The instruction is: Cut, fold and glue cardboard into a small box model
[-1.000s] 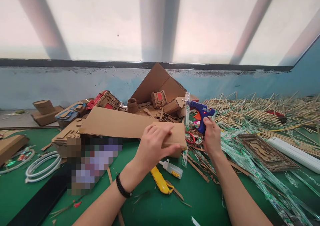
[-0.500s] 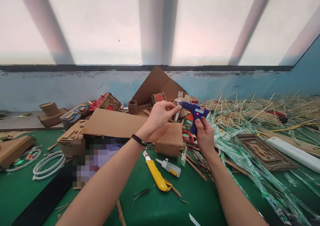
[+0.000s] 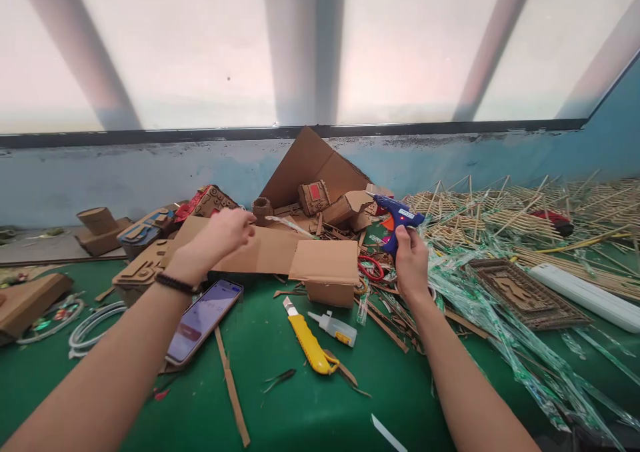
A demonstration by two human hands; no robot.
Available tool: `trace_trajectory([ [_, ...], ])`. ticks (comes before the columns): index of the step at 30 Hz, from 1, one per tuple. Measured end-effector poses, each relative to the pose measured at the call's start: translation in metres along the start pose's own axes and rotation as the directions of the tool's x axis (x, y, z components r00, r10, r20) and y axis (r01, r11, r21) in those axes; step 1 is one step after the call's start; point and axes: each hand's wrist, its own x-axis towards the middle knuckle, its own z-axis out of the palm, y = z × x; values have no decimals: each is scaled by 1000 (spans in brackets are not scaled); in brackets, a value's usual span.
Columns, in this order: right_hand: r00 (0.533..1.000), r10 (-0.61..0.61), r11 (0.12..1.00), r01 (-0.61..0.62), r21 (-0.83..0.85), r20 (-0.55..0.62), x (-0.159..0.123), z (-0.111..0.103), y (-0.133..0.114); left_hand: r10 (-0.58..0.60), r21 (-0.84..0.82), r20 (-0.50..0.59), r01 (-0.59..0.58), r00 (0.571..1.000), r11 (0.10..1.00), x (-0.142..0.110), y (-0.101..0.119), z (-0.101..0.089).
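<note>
My right hand (image 3: pixel 412 265) grips a blue glue gun (image 3: pixel 400 220) by its handle; a red light glows on its side and the nozzle points left. Over a flat cardboard sheet (image 3: pixel 273 251) is my left hand (image 3: pixel 231 233), its fingers loosely bent and slightly apart, with nothing visible in them. Just right of those fingers is a clear plastic strip (image 3: pixel 290 225), apart from them. A small cardboard box (image 3: pixel 330 292) stands between the hands. Nearer me lie a yellow utility knife (image 3: pixel 310 344), blade out, and a small glue bottle (image 3: pixel 337 329).
A phone (image 3: pixel 205 322) lies under my left forearm. Cardboard models (image 3: pixel 143 229) and a coiled white cable (image 3: pixel 93 332) are at left. To the right are plastic wrappers (image 3: pixel 495 325), a framed cardboard relief (image 3: pixel 525 292) and thin wooden sticks (image 3: pixel 480 205). A wall stands behind.
My left hand has moved left, away from the glue gun's nozzle, and let go of the clear strip. The right hand still holds the gun, little moved. The phone is more exposed.
</note>
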Motion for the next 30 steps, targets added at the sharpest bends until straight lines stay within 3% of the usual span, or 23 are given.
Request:
trace_trajectory([
  [2,997,69,995,-71,74,33,-4,5,-1,28,-136,194,-2,981,991,-24,-3,18],
  [3,992,114,986,-119,116,47,-7,8,-2,69,-340,334,52,940,939,-36,-3,30],
  [4,984,167,971,-175,165,66,-10,11,-3,116,-492,412,114,904,863,-46,-4,41],
  [6,951,281,913,-307,270,129,-18,18,-7,232,-629,471,139,851,765,-62,-4,64],
  [10,867,394,788,-489,374,303,-31,29,-13,279,-625,442,70,852,777,-70,0,95],
  [15,799,496,704,-599,382,339,-39,34,-10,233,-624,387,67,892,778,-64,9,112],
  [22,816,518,719,-578,386,258,-45,40,-10,242,-796,412,217,879,566,-62,11,123],
  [25,809,519,724,-588,360,276,-47,43,-14,248,-848,371,218,895,483,-66,14,126],
  [30,776,583,690,-629,358,240,-49,44,-13,199,-844,287,149,937,516,-78,20,127],
])
